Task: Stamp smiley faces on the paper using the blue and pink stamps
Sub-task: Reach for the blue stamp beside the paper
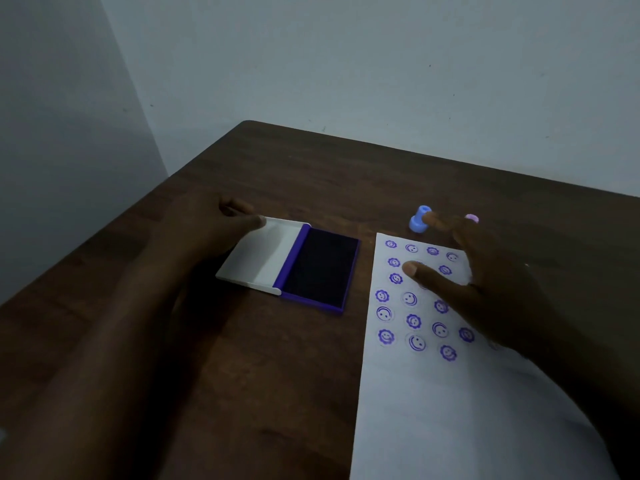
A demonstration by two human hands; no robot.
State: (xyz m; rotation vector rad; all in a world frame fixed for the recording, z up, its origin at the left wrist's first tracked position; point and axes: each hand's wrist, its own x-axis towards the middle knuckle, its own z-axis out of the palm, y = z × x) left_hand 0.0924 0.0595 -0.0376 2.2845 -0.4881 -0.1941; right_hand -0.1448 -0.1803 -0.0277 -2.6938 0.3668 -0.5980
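At nine o'clock the left hand (221, 226) lay on the wooden table (311, 174), its fingertips touching the far corner of the ink pad's white lid (258, 259). Whether it pinched the lid or merely rested there could not be told; likely it steadied the case so the pad would not slide. The lid was folded flat open, leaving the dark purple ink pad (320, 268) exposed at centre. Toward three o'clock the paper (433, 410) lay just beside the pad, its far half filled with rows of purple smiley prints (410, 299). The right hand (485, 282) hovered above those prints, fingers spread and holding nothing, reaching toward one o'clock where the blue stamp (419, 220) stood upright beyond the paper's far edge. The pink stamp (471, 218) sat beside it, mostly hidden behind the fingers. The room was dim, with plain grey walls (381, 64) meeting at a corner.
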